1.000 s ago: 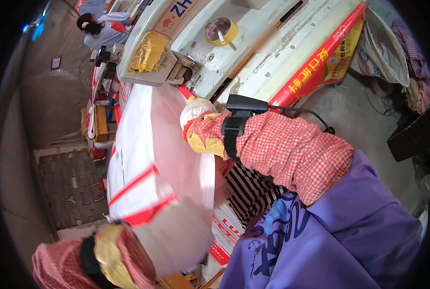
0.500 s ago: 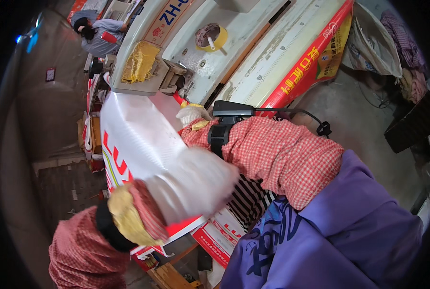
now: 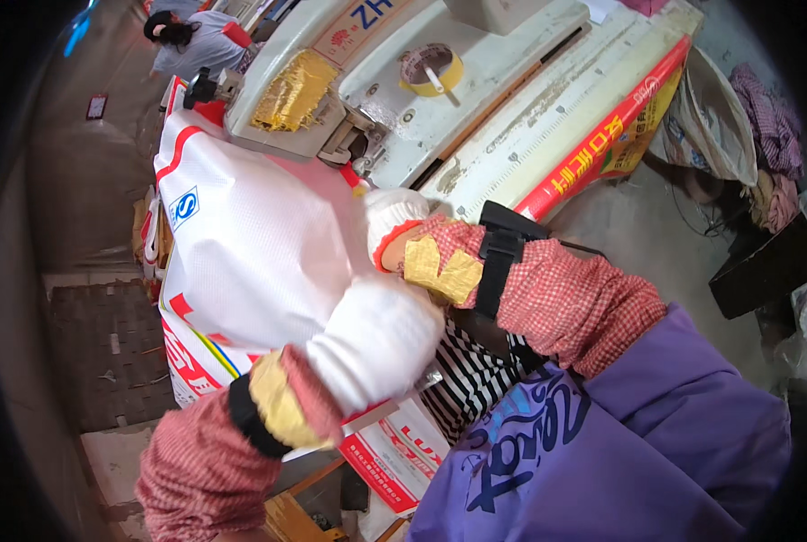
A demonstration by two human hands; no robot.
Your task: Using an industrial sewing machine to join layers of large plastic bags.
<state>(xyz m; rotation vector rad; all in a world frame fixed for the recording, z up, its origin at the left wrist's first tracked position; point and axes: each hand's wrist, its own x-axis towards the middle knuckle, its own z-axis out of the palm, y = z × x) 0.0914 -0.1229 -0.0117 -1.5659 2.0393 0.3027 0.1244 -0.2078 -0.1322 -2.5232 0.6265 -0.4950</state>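
A large white woven sack (image 3: 250,235) with red print spreads across the left front of a pale industrial sewing machine (image 3: 277,135), its upper part beside the machine's head. White gloves cover both my hands. My left hand (image 3: 376,334) lies against the sack's near side, its fingers smeared by motion and turned from view. Just beyond it, my right hand (image 3: 394,217) touches the sack's right side close to the needle area, its fingers hidden by the glove and the sack. Whether either hand grips the cloth cannot be made out.
A yellow tape roll (image 3: 431,70) lies on the machine bed. Red and yellow sheeting (image 3: 593,144) wraps the table's front edge. More printed sacks (image 3: 394,452) lie below my hands, by a wooden frame (image 3: 295,517). Another person (image 3: 196,41) is at the far left.
The sack has shifted and spread leftward, showing more of its printed face. My right hand has moved a little right and nearer, while my left has moved slightly right. The view has shifted too.
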